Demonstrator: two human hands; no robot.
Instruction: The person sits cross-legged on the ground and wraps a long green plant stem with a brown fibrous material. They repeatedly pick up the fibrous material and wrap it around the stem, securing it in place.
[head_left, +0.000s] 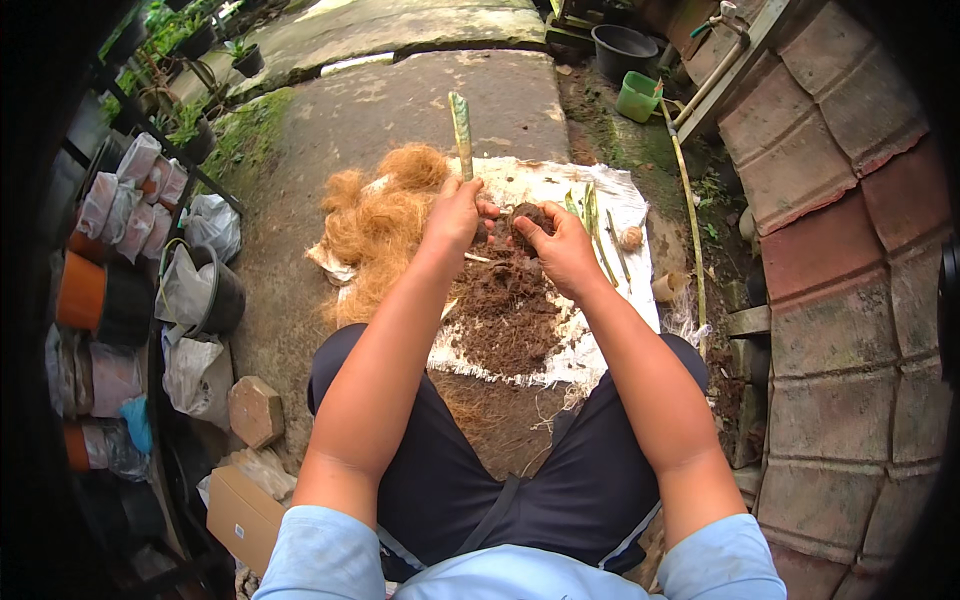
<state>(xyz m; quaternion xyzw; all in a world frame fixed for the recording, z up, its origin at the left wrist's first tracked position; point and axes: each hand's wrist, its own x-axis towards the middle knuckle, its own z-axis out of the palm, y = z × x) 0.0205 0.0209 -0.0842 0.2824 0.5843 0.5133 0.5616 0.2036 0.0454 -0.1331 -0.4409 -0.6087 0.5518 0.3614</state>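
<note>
Between the thumb and fingers of my left hand (456, 214) stands a mottled green leaf cutting (461, 131), its tip pointing away from me. My right hand (559, 244) grips a dark clump of soil (532, 219), close beside the left fingers. Beneath both hands a heap of loose brown soil (510, 315) lies on a white woven sack (589, 345). Brown coconut fibre (382, 217) is piled on the sack's left part. Right of my right hand lie several long green leaf pieces (592, 217) and a small round brownish ball (631, 238). The cutting's lower end is hidden by my hand.
Stacked pots and plastic bags line the left, with a black bucket (217, 292) and a cardboard box (244, 517). A green plastic container (639, 97) and a black basin (622, 49) stand far right. Clay roof tiles (832, 360) run along the right side.
</note>
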